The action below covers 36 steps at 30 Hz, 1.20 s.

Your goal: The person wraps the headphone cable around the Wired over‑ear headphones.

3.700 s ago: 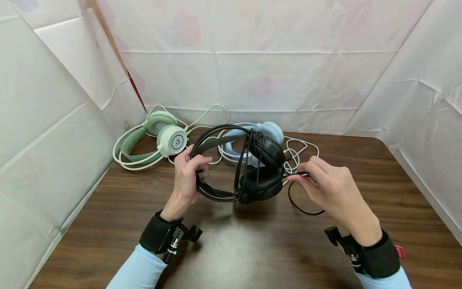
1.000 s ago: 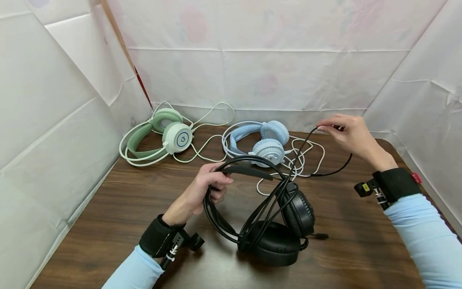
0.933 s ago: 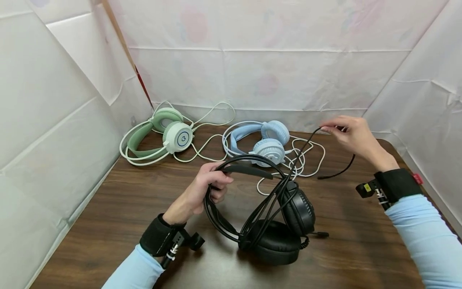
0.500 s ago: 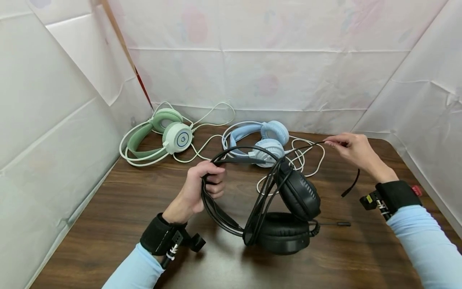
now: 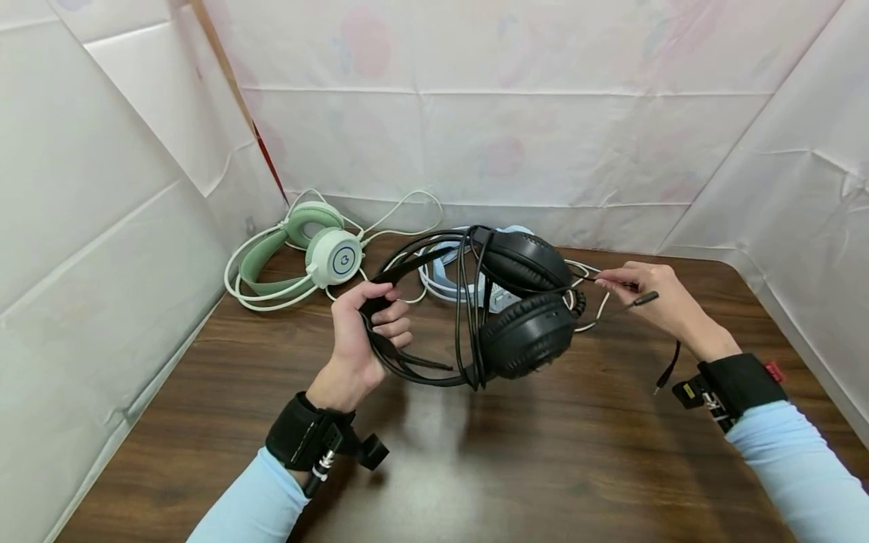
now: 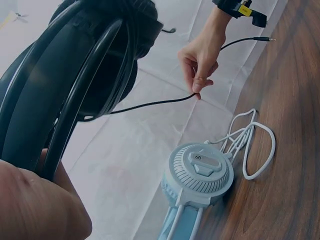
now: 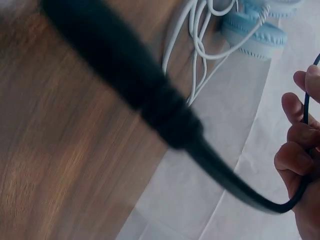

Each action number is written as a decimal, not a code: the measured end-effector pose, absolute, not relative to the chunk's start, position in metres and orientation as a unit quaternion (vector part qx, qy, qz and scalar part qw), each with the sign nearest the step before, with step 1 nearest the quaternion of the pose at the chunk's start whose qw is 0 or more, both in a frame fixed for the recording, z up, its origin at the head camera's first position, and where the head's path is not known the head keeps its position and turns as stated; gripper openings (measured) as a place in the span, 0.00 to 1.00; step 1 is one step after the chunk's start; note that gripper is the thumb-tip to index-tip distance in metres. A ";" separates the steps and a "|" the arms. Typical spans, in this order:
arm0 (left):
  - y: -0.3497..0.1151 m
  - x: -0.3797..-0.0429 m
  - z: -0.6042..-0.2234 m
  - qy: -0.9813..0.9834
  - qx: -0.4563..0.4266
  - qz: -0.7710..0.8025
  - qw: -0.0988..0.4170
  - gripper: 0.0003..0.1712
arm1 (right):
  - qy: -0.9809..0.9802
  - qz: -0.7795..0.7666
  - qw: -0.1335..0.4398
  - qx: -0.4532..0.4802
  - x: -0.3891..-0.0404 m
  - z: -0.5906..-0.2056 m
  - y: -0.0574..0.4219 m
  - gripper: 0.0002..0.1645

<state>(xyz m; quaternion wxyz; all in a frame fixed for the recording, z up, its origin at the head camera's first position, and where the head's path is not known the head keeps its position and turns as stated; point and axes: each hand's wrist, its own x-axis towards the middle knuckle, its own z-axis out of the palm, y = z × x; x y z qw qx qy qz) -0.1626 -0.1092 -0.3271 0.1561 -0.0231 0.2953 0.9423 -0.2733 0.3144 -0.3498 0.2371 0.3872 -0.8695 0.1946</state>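
My left hand [image 5: 363, 328] grips the headband of a black headset [image 5: 526, 339], holding it above the table with the ear cups pointing right. Several turns of its black cable [image 5: 468, 317] wrap across the frame beside the cups. A thin microphone boom [image 5: 645, 299] sticks out from the cups and overlaps my right hand [image 5: 648, 298]. That hand pinches the cable between thumb and fingertips; in the left wrist view a cable stretch [image 6: 155, 103] runs from the headset to it. The cable's end with its plug [image 7: 115, 65] hangs free below the right hand.
Green-and-white headphones [image 5: 333, 256] lie at the back left of the wooden table [image 5: 543, 467]. Light blue headphones [image 6: 200, 172] with a tangled white cable [image 6: 250, 140] lie at the back middle, partly hidden behind the headset. White sheeting [image 5: 577, 113] encloses the back and sides.
The headset has risen and turned, its cups swinging up and away. My right hand, earlier close by the cups, moved out right with the cable, then dropped slightly; the plug hangs lower.
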 end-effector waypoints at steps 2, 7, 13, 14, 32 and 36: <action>-0.110 -0.163 -0.328 0.289 -0.039 0.945 0.146 0.18 | -0.870 0.186 0.229 0.395 -0.270 -0.351 0.311 0.17; -0.111 -0.164 -0.328 0.281 -0.069 0.949 0.122 0.18 | -0.858 0.147 0.238 0.432 -0.262 -0.355 0.297 0.16; -0.114 -0.165 -0.329 0.273 -0.100 0.953 0.087 0.18 | -0.829 0.109 0.244 0.492 -0.240 -0.361 0.269 0.09; -0.115 -0.165 -0.329 0.271 -0.104 0.954 0.083 0.18 | -0.824 0.106 0.243 0.500 -0.236 -0.361 0.264 0.08; -0.113 -0.168 -0.330 0.257 -0.154 0.953 0.047 0.17 | -0.783 0.115 0.241 0.562 -0.172 -0.334 0.204 0.12; -0.112 -0.167 -0.331 0.258 -0.159 0.952 0.046 0.17 | -0.785 0.114 0.241 0.559 -0.163 -0.329 0.199 0.13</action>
